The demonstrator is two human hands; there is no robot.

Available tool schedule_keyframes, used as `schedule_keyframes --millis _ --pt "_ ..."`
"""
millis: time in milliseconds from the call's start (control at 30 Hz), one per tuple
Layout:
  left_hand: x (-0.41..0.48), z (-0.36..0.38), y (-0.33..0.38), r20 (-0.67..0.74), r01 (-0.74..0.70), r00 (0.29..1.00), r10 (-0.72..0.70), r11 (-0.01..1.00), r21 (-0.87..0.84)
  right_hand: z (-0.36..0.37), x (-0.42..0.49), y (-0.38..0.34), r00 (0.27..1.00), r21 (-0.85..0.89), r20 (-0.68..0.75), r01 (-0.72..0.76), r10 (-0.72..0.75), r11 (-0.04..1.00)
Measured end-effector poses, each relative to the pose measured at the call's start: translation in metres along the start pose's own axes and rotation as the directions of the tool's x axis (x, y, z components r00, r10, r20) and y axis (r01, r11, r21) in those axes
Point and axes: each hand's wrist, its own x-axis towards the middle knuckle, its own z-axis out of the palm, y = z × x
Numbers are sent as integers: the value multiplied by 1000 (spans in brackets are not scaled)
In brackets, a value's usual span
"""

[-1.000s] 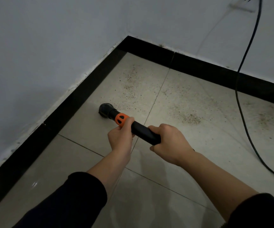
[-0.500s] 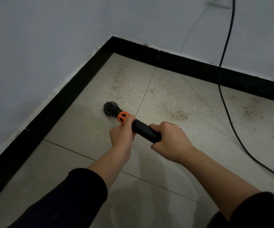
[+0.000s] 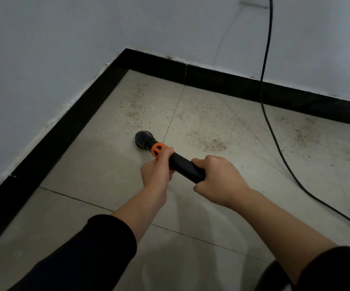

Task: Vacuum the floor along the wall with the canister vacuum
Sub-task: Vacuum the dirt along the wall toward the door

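Observation:
A black vacuum wand [image 3: 182, 164] with an orange collar [image 3: 159, 149] points down to a round black nozzle [image 3: 143, 139] that sits on the beige tiled floor [image 3: 85, 169]. My left hand [image 3: 157, 172] grips the wand just behind the collar. My right hand [image 3: 218, 182] grips it further back. Brown crumbs [image 3: 214, 143] lie scattered on the tiles ahead of the nozzle, towards the corner. The canister is out of view.
White walls with a black skirting board [image 3: 64, 131] meet in a corner [image 3: 125, 53] ahead. A black power cord [image 3: 266, 106] hangs down the far wall and trails across the floor to the right. More dirt [image 3: 304, 131] lies near the far skirting.
The nozzle has slid away from the left skirting, rightward towards the tile joint and the crumbs. My view has shifted, and both hands keep their grip.

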Motion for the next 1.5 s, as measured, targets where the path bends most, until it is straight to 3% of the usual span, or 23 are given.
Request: schedule_keyframes --millis 600,1200,1500 --pt "-12 33 -15 93 -3 996 -8 993 115 -24 -8 24 963 -40 161 -213 216 976" --pt "10 53 -5 170 -24 985 7 995 97 -26 10 31 957 -55 98 -270 274 961" --pt "32 45 11 152 -9 988 -9 993 117 -13 30 18 980 -62 29 -195 197 979"
